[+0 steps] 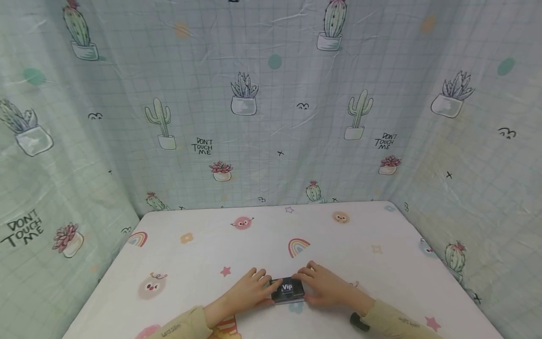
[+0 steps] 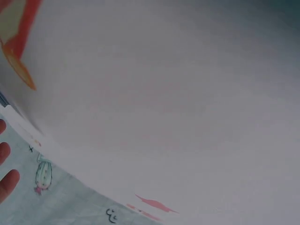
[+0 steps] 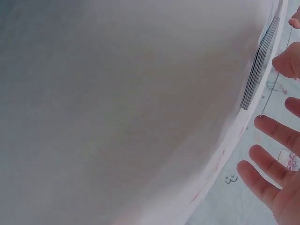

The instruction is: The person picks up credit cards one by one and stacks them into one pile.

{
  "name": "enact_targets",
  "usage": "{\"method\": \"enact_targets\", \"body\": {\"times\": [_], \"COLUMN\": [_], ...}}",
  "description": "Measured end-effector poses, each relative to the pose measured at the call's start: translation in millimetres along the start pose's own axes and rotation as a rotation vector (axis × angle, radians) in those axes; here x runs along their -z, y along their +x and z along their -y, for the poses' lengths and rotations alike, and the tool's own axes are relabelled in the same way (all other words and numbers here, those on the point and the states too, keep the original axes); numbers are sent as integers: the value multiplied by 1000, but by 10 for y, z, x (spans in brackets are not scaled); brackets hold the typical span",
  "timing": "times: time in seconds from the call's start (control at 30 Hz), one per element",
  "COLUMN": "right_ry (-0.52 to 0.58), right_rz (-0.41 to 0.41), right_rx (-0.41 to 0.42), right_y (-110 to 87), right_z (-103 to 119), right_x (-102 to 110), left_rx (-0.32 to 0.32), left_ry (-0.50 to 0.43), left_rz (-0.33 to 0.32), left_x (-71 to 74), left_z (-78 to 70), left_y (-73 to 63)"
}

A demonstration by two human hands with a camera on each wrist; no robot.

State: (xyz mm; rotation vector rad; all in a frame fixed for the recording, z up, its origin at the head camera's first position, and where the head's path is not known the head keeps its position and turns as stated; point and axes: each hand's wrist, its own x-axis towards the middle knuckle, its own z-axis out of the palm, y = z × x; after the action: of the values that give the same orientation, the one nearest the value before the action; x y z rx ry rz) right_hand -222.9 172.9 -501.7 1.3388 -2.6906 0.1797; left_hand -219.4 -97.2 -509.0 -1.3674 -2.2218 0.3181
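A black card (image 1: 287, 288) marked "Vip" is between my two hands in the head view. The right wrist view has a thin card edge-on, raised above a stack of cards (image 3: 258, 65) lying on the table. My right hand (image 1: 325, 285) pinches the card by its right end; thumb and index finger meet it, while the other fingers (image 3: 262, 187) spread away. At the left end my left hand (image 1: 250, 291) holds it, one finger reaching over its face. Only a few left fingertips (image 2: 7, 183) enter the left wrist view, where the card is hidden.
A white cloth with rainbows, stars and faces covers the table (image 1: 254, 240). Patterned cactus curtains (image 1: 271, 132) enclose the back and both sides. A small dark object (image 1: 359, 322) is beside the right wrist.
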Motion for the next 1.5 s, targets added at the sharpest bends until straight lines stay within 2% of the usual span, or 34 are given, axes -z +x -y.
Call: {"method": "enact_targets", "body": {"times": [0.37, 0.77, 1.03, 1.5], "right_ry": [-43, -32, -20, -4], "right_rz": [-31, 12, 14, 38], "right_rx": [54, 50, 70, 54], "right_y": [-24, -23, -24, -26], "right_z": [-6, -8, -11, 5], "right_x": [1, 1, 10, 15], "left_rx": [-22, -29, -27, -22], "left_ry": [-12, -35, -62, -84], "left_rz": [24, 48, 64, 85], "left_x": [-17, -18, 17, -3], "left_z": [-10, -21, -28, -28], "left_y": [19, 28, 29, 17]}}
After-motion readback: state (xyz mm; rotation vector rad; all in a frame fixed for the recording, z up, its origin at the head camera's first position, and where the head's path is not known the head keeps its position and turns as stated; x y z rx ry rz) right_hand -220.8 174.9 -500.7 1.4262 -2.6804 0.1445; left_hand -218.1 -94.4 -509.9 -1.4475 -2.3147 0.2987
